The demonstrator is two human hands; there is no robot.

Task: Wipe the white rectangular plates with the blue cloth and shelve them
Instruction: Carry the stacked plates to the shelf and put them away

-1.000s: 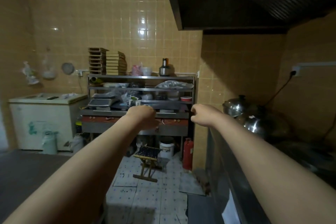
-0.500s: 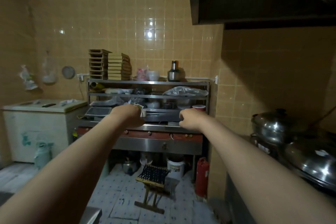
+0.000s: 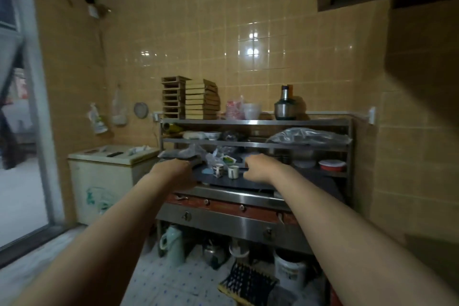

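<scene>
Step in hand: approach, before any wiping. Neither the white rectangular plates nor the blue cloth can be picked out anywhere in frame, so the task's things are not located yet. A pale dish (image 3: 193, 134) on the rack's second shelf is too small to identify.

Both arms reach straight forward to frame centre. The left hand (image 3: 173, 172) sits at the left edge of a dark round tray (image 3: 238, 182). The right hand (image 3: 259, 169) is over the tray's right part. Only the backs of the hands show. The fingers curl away from the camera, so it cannot be told whether they hold anything.

Two small cups (image 3: 218, 170) stand on the tray between the hands. The tray rests on the counter of a steel rack (image 3: 255, 122), centre to right of frame. A chest freezer (image 3: 104, 181) is at lower left, just beside the rack. Stacked wooden boxes (image 3: 202, 99) sit on the top shelf.

Next move, as a judgement: find the plates and cloth first, probably on the rack shelves or out of frame. The clutter around the cups calls for care when reaching in, since a cup could be knocked over.
</scene>
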